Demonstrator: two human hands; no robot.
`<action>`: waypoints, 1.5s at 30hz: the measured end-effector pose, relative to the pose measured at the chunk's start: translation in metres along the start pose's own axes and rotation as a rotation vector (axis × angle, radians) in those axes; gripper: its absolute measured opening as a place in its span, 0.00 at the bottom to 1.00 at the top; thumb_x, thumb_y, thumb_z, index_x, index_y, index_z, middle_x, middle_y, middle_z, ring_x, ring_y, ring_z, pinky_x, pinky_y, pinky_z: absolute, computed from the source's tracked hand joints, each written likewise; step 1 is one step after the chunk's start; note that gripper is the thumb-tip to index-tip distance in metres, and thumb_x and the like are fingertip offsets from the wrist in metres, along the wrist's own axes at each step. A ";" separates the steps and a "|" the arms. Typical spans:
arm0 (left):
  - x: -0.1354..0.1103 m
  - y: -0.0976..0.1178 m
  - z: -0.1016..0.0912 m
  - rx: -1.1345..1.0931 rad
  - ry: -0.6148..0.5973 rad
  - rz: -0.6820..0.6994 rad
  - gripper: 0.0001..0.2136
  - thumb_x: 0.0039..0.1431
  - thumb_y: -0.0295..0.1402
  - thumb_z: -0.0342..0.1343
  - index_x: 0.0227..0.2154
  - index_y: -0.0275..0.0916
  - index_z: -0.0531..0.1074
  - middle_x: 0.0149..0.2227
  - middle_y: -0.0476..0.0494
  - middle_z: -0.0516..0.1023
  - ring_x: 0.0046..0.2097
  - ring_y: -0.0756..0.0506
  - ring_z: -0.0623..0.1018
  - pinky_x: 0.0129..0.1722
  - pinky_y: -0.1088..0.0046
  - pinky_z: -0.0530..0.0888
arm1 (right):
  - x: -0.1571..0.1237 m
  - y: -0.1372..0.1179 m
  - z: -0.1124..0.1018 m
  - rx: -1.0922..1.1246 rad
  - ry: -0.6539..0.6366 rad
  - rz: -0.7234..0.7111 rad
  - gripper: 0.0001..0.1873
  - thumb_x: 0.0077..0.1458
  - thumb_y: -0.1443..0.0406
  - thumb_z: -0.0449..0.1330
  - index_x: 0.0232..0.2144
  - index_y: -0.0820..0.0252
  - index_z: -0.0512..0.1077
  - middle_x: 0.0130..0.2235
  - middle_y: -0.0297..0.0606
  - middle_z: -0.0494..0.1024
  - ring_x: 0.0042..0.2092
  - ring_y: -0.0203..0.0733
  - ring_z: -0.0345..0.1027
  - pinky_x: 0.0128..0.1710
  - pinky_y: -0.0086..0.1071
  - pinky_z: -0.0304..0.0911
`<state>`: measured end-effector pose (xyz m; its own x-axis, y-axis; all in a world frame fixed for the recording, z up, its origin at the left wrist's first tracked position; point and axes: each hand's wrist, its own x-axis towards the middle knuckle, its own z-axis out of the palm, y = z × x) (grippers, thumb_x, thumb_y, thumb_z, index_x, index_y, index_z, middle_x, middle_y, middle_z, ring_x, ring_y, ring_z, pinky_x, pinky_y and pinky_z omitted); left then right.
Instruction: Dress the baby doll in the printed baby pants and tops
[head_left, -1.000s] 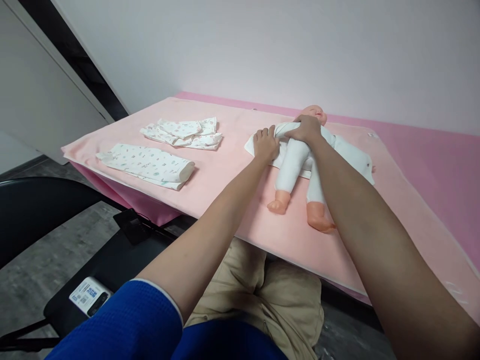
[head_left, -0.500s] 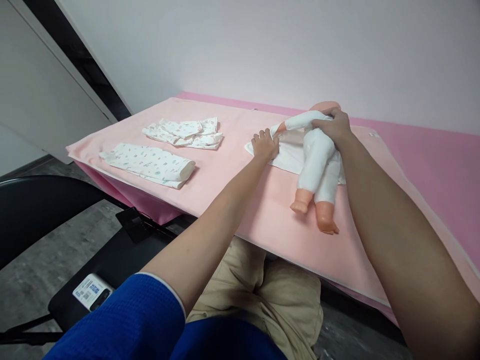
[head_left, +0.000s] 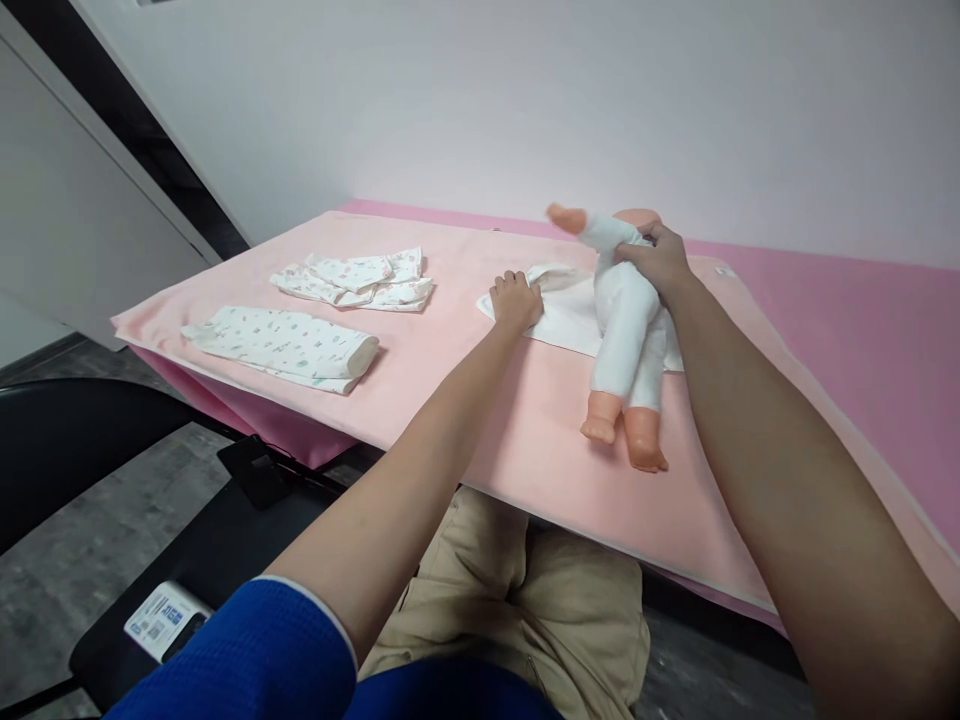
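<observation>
A baby doll (head_left: 626, 325) with a white body and orange-pink hands and feet is tilted over a white cloth (head_left: 562, 315). My right hand (head_left: 660, 260) is closed around its upper body near the shoulder. One doll arm sticks out to the left with its hand raised above the cloth. Most of the head is hidden behind my right hand; both feet point toward me. My left hand (head_left: 516, 300) is at the cloth's left end, its fingers curled on the fabric. Part of that cloth lies beneath the doll.
Two folded printed baby garments, one nearer (head_left: 281, 345) and one farther (head_left: 356, 278), lie at the left on a pink padded cover (head_left: 435, 370). A black chair (head_left: 225, 540) holding a white device (head_left: 166, 620) stands below left. A wall rises behind the table.
The doll's outstretched arm has swung up, away from my left hand and the cloth. My right hand still holds the doll. The whole view has shifted slightly.
</observation>
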<state>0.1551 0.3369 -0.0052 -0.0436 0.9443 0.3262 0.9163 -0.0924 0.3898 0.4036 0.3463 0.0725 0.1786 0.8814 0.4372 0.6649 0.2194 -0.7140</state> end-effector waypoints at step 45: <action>0.017 0.175 -0.025 0.274 -0.433 0.856 0.26 0.61 0.45 0.56 0.54 0.32 0.80 0.60 0.27 0.79 0.65 0.28 0.71 0.69 0.47 0.63 | -0.112 0.036 -0.016 -0.866 0.179 -0.114 0.19 0.74 0.66 0.45 0.55 0.61 0.72 0.49 0.53 0.76 0.50 0.59 0.61 0.45 0.45 0.49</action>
<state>0.3044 0.3288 0.0896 0.7738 0.6321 0.0416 0.6334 -0.7715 -0.0599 0.4191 0.2482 0.0069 0.1406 0.7793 0.6107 0.9875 -0.1552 -0.0293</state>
